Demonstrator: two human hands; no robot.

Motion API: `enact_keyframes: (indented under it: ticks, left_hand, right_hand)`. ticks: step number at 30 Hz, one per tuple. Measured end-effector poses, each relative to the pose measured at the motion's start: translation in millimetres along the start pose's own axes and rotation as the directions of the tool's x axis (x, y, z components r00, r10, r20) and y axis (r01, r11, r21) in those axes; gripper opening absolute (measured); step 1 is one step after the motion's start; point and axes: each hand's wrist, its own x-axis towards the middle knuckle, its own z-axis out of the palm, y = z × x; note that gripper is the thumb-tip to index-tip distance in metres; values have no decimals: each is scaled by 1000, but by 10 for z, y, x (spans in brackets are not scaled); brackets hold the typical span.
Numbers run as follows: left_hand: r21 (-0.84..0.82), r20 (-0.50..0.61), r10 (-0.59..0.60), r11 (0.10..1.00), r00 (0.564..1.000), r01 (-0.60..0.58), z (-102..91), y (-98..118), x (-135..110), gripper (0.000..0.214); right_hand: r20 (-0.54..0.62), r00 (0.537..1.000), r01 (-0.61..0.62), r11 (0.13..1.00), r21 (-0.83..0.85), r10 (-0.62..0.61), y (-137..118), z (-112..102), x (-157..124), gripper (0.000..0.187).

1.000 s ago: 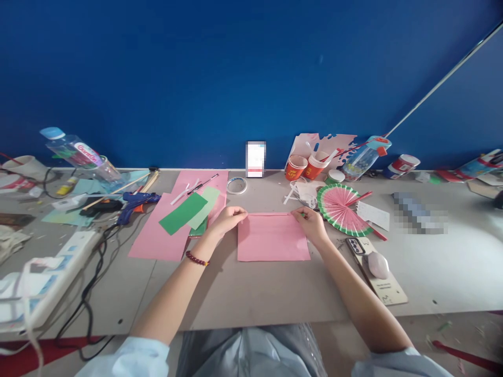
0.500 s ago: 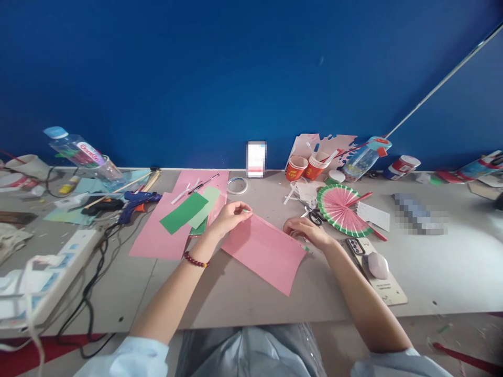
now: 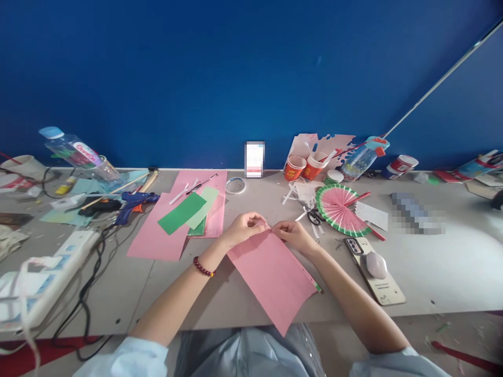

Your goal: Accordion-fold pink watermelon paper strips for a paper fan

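Observation:
A pink paper sheet lies slantwise on the grey table, its near corner hanging over the front edge. My left hand pinches the sheet's far end from the left. My right hand pinches the same end from the right, fingertips almost meeting those of the left. A thin green strip shows along the sheet's right edge. A red bead bracelet circles my left wrist.
Pink and green paper pieces lie left, with a blue glue gun, cables and a power strip. A watermelon paper fan, scissors, red cups, a tape ring and a phone lie right.
The pink sheet has turned from lying square to slanting toward me. Both hands have moved together onto its far end, and its near corner now overhangs the table edge.

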Motion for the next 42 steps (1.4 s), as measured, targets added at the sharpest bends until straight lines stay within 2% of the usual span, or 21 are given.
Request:
enact_keyframes:
  ticks: [3, 7, 17, 20, 22, 25, 27, 34, 38, 42]
  left_hand:
    - [73, -26, 10, 997, 1000, -8, 1, -16, 12, 34]
    - [113, -56, 44, 993, 997, -38, 4, -51, 26, 35]
    - [72, -31, 18, 997, 999, -16, -9, -78, 34, 31]
    - [71, -39, 20, 997, 999, -17, -7, -74, 36, 33]
    - [64, -43, 37, 997, 998, -35, -8, -72, 39, 33]
    - [67, -54, 52, 997, 997, -48, -12, -73, 43, 34]
    - [74, -57, 49, 996, 997, -44, -14, -75, 43, 34]
    - [92, -80, 85, 993, 993, -78, 4, -91, 29, 36]
    - [90, -113, 82, 993, 990, -72, 4, -74, 27, 37]
    - [79, -77, 59, 996, 995, -53, -10, -47, 25, 38]
  right_hand:
    - [-77, 996, 33, 996, -78, -39, 39, 41, 9, 24]
    - [-108, 992, 48, 987, -153, -65, 86, 85, 21, 22]
    - [-70, 998, 4, 1000, -6, -4, 127, 74, 40, 28]
    - [-35, 998, -48, 996, 75, 51, 75, 72, 20, 32]
    - [30, 995, -94, 988, 120, 91, 27, 56, -1, 34]
    - [144, 983, -131, 981, 140, 111, -16, 17, -26, 36]
    - [159, 981, -129, 983, 129, 108, -9, -6, -28, 35]
    - [-24, 999, -41, 996, -84, 39, 91, 28, 9, 32]
    - [-109, 994, -17, 992, -129, 3, 110, 84, 9, 32]
    - [-143, 990, -13, 988, -153, -9, 111, 131, 0, 31]
